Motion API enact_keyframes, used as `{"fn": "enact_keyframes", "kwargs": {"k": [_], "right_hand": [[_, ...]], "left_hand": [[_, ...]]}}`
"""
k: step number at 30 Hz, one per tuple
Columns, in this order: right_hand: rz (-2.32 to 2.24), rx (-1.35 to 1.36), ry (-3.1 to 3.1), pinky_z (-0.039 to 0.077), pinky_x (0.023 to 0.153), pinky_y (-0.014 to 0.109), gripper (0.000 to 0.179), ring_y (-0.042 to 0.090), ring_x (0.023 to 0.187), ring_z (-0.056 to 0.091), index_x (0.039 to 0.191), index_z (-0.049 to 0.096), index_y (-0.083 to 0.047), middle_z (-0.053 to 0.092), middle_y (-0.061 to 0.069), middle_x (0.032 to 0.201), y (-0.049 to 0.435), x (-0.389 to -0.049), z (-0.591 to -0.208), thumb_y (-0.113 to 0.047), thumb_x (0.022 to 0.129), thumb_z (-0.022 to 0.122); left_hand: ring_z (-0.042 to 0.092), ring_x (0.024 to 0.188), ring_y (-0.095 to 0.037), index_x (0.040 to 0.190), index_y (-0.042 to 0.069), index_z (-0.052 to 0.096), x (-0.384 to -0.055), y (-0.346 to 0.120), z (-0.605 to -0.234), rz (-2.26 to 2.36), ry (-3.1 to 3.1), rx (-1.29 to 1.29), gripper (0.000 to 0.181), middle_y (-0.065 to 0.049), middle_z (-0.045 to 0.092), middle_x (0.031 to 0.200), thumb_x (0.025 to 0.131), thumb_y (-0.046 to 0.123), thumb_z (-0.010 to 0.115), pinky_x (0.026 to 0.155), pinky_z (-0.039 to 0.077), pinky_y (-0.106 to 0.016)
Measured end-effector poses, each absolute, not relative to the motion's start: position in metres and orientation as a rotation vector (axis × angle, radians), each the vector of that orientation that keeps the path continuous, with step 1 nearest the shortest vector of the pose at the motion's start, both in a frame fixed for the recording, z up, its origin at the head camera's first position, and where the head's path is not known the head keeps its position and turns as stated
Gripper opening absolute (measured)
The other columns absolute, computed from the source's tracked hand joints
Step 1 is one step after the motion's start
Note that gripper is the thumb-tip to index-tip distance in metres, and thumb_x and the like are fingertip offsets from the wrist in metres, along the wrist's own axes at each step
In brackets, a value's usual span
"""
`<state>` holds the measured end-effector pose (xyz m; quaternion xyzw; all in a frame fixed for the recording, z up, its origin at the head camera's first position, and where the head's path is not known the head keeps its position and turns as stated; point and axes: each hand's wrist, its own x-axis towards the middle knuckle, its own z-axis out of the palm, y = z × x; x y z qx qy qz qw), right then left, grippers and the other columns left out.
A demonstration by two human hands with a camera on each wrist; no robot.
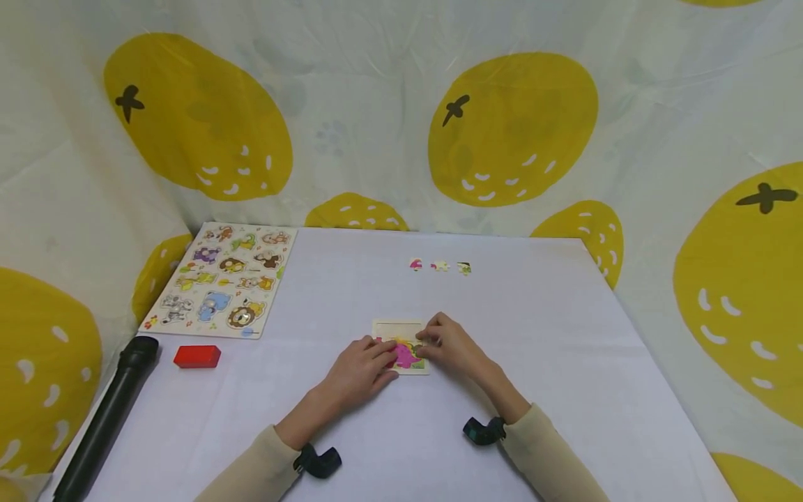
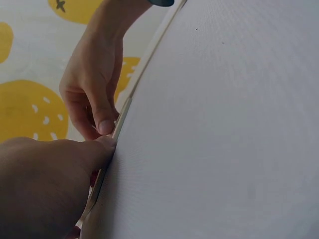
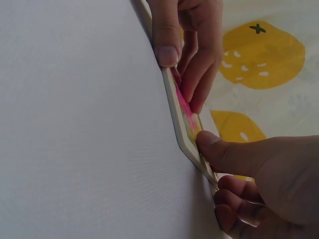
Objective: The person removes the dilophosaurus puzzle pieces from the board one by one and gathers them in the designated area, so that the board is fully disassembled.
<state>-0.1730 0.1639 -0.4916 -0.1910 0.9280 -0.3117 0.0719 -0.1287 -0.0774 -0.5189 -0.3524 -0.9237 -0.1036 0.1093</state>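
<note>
On the counter [image 1: 533, 307], the jigsaw tray [image 1: 398, 322] lies beneath the left hand's [image 1: 362, 369] extended fingers; the right hand's [image 1: 456, 346] curled fingers grip its right edge. Three loose jigsaw pieces [image 1: 440, 266] lie beyond it.

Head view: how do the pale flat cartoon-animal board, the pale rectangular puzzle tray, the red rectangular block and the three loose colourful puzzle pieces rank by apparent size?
1. Cartoon-animal board
2. Puzzle tray, partly covered by the left hand and right hand
3. Red rectangular block
4. Three puzzle pieces, too alike to rank among themselves
</note>
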Motion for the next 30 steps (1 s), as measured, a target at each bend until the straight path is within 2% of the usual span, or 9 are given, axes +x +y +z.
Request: {"fn": "enact_keyframes", "kwargs": {"k": [6, 11, 16, 22, 30], "right_hand": [[-0.939, -0.624, 2.787, 0.046, 0.078, 0.025, 0.029, 0.013, 0.089, 0.050, 0.107, 0.076, -0.007, 0.057, 0.001, 0.100, 0.1633, -0.1731, -0.4927, -0.022, 0.082, 0.083], [-0.924, -0.690, 2.798, 0.046, 0.079, 0.026, 0.029, 0.013, 0.089, 0.050, 0.105, 0.074, -0.006, 0.057, 0.003, 0.100, 0.1631, -0.1727, -0.4920, -0.022, 0.083, 0.082], [-0.916, -0.672, 2.791, 0.048, 0.081, 0.028, 0.026, 0.013, 0.090, 0.051, 0.107, 0.073, -0.007, 0.058, 0.003, 0.101, 0.1626, -0.1723, -0.4908, -0.021, 0.086, 0.079], [-0.959, -0.628, 2.781, 0.051, 0.081, 0.028, 0.016, 0.011, 0.088, 0.056, 0.104, 0.068, -0.010, 0.062, 0.001, 0.098, 0.1624, -0.1731, -0.4902, -0.014, 0.090, 0.074], [-1.022, -0.588, 2.745, 0.049, 0.074, 0.021, 0.014, 0.008, 0.080, 0.057, 0.104, 0.066, -0.010, 0.068, -0.001, 0.090, 0.1621, -0.1744, -0.4905, -0.012, 0.091, 0.072]], "left_hand": [[0.058, 0.113, -0.020, 0.131, 0.021, 0.066, -0.1291, -0.0769, -0.5212, -0.283, -2.666, -1.056, 0.043, 0.001, 0.064, 0.137, 0.095, 0.045, 0.064, 0.096, 0.050, -0.036], [0.054, 0.105, -0.026, 0.133, 0.033, 0.063, -0.1283, -0.0741, -0.5238, -0.247, -2.620, -1.095, 0.036, -0.003, 0.062, 0.135, 0.097, 0.034, 0.064, 0.087, 0.050, -0.041], [0.050, 0.108, -0.030, 0.140, 0.042, 0.056, -0.1256, -0.0718, -0.5230, -0.198, -2.704, -1.102, 0.045, -0.008, 0.054, 0.141, 0.099, 0.024, 0.059, 0.091, 0.048, -0.047], [0.049, 0.108, -0.031, 0.141, 0.041, 0.054, -0.1234, -0.0705, -0.5223, -0.184, -2.709, -1.095, 0.049, -0.008, 0.054, 0.142, 0.098, 0.019, 0.058, 0.094, 0.046, -0.048], [0.048, 0.108, -0.032, 0.141, 0.040, 0.056, -0.1215, -0.0698, -0.5183, -0.161, -2.698, -1.096, 0.049, -0.008, 0.054, 0.142, 0.097, 0.018, 0.058, 0.095, 0.046, -0.047]]}}
